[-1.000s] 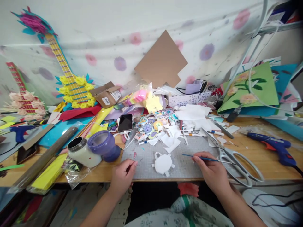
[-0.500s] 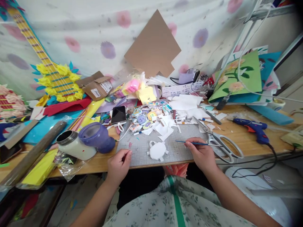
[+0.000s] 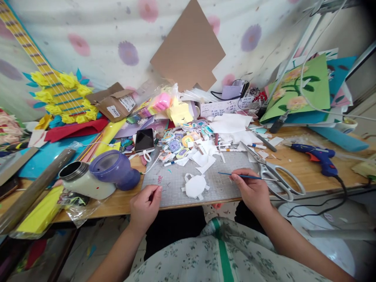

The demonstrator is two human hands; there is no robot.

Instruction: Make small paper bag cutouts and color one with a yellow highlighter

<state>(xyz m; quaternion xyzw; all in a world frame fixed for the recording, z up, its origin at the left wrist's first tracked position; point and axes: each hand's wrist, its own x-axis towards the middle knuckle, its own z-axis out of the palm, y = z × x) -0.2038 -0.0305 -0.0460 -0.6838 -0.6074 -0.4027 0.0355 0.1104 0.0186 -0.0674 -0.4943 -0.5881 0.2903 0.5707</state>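
My right hand (image 3: 254,192) pinches a thin blue paintbrush (image 3: 227,173) above the right part of the grey cutting mat (image 3: 173,196). The brush lies nearly level, its blue end pointing left and a pale, slim part showing to the right of my fingers. On the mat between my hands rests a white paper cutout (image 3: 196,186), rounded with small tabs and a loop, shaped like a turtle. My left hand (image 3: 146,205) is closed at the table's front edge by the mat's left corner; nothing shows in its curled fingers. Neither hand touches the cutout.
Silver-handled scissors (image 3: 272,172) lie just right of my right hand, with a blue glue gun (image 3: 319,154) beyond. Paper scraps (image 3: 207,154) and small painted pieces (image 3: 176,145) cover the mat's back. A purple cup (image 3: 110,166), white jar (image 3: 88,182) and phone (image 3: 144,140) stand left.
The view has shifted slightly, so the tabletop things on the left appear farther left. Both hands keep about the same places and grips; the paper cutout stays put.
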